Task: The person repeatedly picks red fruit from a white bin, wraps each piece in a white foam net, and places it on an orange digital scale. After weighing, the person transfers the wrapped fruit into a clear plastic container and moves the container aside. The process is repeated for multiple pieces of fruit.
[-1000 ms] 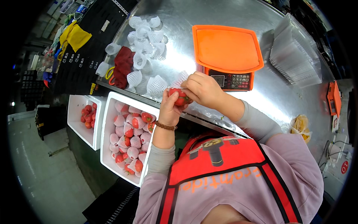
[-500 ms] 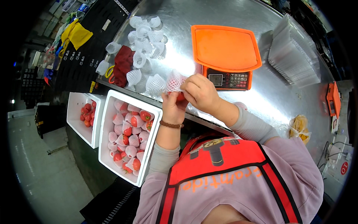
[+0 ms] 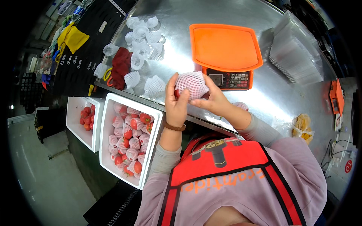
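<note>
Above the near edge of the metal table, both hands close round a red tomato [image 3: 191, 85] in a white foam net sleeve. My left hand [image 3: 175, 103] grips its left side, where bare red skin shows beside the thumb. From the right, my right hand [image 3: 215, 98] holds the sleeve, its thumb under the fruit and its fingers partly hidden behind. Loose foam net sleeves [image 3: 141, 46] lie heaped further back on the left, and a single sleeve [image 3: 154, 86] rests just left of my left hand. Below left, a white foam box [image 3: 152, 148] holds many sleeved tomatoes.
An orange scale [image 3: 226, 47] stands behind my hands. Stacked clear plastic containers [image 3: 296, 51] are at the far right. A dark red cloth [image 3: 121, 67] and scissors handles [image 3: 108, 75] lie left. A smaller foam box [image 3: 74, 113] holds bare tomatoes. A yellow bundle [image 3: 301, 126] sits right.
The sleeve, earlier pulled at by my right fingers over the tomato, now covers most of it. My right hand has shifted from its top to its right side.
</note>
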A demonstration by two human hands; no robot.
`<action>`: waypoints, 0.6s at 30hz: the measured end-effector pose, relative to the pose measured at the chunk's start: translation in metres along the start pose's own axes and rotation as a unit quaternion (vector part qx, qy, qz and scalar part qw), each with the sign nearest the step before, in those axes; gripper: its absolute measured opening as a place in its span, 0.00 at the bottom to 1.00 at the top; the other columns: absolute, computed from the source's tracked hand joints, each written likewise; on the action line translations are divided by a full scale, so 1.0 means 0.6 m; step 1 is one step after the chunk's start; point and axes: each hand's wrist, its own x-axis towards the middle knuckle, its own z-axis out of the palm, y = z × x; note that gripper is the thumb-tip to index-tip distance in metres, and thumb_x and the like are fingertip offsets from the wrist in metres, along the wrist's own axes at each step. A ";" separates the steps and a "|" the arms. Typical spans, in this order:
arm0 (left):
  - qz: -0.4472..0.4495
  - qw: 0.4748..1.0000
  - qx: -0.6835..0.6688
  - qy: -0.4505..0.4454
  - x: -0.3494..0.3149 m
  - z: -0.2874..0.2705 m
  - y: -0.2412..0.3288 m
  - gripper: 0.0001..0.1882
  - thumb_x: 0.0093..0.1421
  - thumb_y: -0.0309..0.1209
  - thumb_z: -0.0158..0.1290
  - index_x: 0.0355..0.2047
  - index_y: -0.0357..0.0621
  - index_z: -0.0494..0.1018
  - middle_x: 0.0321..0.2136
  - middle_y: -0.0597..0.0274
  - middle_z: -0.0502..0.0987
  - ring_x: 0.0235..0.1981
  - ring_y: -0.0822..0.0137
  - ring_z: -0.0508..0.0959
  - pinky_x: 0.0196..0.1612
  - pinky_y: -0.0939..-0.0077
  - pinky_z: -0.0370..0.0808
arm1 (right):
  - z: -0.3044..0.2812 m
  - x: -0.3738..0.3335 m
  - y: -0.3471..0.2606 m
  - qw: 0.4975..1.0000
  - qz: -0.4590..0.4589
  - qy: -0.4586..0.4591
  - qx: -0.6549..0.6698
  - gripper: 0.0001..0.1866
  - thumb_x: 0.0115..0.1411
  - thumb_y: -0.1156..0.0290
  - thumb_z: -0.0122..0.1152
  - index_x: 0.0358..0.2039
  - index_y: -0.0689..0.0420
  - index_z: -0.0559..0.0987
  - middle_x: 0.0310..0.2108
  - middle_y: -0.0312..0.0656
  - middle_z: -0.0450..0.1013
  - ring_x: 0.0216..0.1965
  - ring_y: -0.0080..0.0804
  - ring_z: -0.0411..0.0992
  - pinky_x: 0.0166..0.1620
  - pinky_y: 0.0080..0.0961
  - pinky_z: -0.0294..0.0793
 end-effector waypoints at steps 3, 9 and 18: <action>0.007 0.991 -0.117 0.059 0.004 0.036 0.017 0.28 0.57 0.28 0.54 0.55 0.38 0.56 0.52 0.54 0.62 0.50 0.67 0.67 0.52 0.70 0.68 | 0.005 -0.002 -0.009 0.996 -0.076 0.042 -0.014 0.44 0.44 0.71 0.72 0.60 0.58 0.58 0.54 0.45 0.59 0.57 0.36 0.59 0.52 0.31 0.68; -0.094 0.950 -0.299 0.003 0.019 0.031 0.030 0.23 0.61 0.39 0.51 0.51 0.42 0.59 0.45 0.55 0.70 0.46 0.61 0.73 0.50 0.63 0.72 | -0.016 -0.011 -0.024 0.990 -0.129 0.031 -0.049 0.32 0.52 0.64 0.65 0.55 0.58 0.65 0.54 0.42 0.59 0.55 0.30 0.59 0.50 0.27 0.66; -0.182 0.924 -0.330 -0.063 -0.021 0.029 0.009 0.19 0.60 0.31 0.52 0.50 0.39 0.64 0.45 0.54 0.72 0.45 0.63 0.75 0.48 0.68 0.74 | -0.033 -0.005 -0.049 0.996 0.036 0.063 0.060 0.06 0.61 0.69 0.57 0.32 0.58 0.73 0.29 0.30 0.68 0.31 0.15 0.64 0.35 0.14 0.66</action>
